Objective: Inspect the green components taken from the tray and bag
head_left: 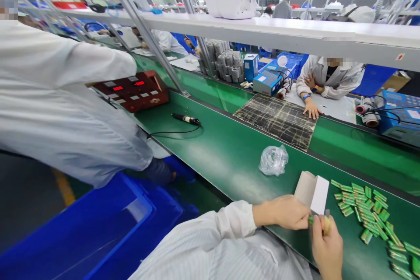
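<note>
My left hand [293,213] is closed, its fingertips meeting my right hand at the table's near edge. My right hand [327,241] is closed in a pinch, with something yellowish at its fingertips. A small green battery [311,219] shows between the two hands, mostly covered by fingers. Just beyond them stands an open white cardboard box [320,194], its flap raised; its inside is hidden. Many loose green batteries [369,212] lie scattered to the right of the box. A crumpled clear plastic bag [274,160] rests on the green table, left of the box.
A black corded tool [186,118] lies farther left on the green table [210,153], near a red-brown box with digital displays [133,90]. A co-worker stands close at left, beside a blue bin [108,232]. Across the table, another person's hand [311,108] rests on a dark mat [278,118].
</note>
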### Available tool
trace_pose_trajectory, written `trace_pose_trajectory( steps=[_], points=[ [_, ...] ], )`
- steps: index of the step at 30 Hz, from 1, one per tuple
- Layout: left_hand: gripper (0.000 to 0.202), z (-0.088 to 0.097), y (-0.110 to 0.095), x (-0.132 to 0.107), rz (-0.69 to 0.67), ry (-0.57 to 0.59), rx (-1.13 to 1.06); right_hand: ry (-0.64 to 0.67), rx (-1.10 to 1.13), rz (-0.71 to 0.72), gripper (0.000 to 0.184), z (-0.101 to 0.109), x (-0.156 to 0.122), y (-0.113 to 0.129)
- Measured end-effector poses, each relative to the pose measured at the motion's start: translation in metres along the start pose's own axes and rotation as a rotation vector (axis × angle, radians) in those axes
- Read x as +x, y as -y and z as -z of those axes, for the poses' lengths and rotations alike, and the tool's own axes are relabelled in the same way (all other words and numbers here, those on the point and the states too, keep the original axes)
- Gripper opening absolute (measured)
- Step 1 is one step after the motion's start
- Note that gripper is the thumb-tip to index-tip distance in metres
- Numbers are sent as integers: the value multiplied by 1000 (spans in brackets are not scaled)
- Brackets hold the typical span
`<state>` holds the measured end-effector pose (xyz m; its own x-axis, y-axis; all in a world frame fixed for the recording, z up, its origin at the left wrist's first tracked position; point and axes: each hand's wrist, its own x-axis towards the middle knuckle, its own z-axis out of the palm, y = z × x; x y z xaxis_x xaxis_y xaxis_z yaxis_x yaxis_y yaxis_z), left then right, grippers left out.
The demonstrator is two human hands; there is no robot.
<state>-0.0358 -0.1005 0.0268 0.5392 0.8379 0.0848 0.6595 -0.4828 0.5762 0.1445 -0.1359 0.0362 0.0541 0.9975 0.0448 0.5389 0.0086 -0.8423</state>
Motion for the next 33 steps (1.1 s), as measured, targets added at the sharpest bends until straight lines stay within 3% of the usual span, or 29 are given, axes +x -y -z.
trace_pose_trajectory(
  steps=[3, 6, 8, 11, 13, 16, 18, 21, 29, 33],
  points=[
    [23, 2, -1, 1, 88, -132, -188, -78, 181, 22, 50, -1, -3, 4],
    [22, -1, -6, 7, 140, -115, -420, -37, 559, 39, 46, -2, -1, 4],
    [15, -7, -12, 13, 157, -110, -539, -20, 698, 25, 43, 0, 1, 2],
    [50, -14, -20, 19, 156, -142, -558, -75, 695, -40, 43, 5, 0, -1],
    [50, -13, -23, 23, 70, -113, -426, -124, 703, -95, 45, 8, -3, -3],
    [25, -2, -28, 37, -218, -14, -141, -198, 754, -162, 48, 15, -7, -8],
    [26, 6, -35, 52, -404, 77, 13, -269, 763, -190, 49, 23, -9, -14],
    [31, 10, -53, 82, -562, 202, 166, -394, 785, -228, 49, 37, -13, -25],
    [39, -27, -124, 160, -848, 450, 356, -749, 1088, -301, 56, 90, -23, -53],
    [44, -48, -160, 204, -931, 589, 218, -1047, 1225, -238, 53, 130, -40, -75]
  ],
)
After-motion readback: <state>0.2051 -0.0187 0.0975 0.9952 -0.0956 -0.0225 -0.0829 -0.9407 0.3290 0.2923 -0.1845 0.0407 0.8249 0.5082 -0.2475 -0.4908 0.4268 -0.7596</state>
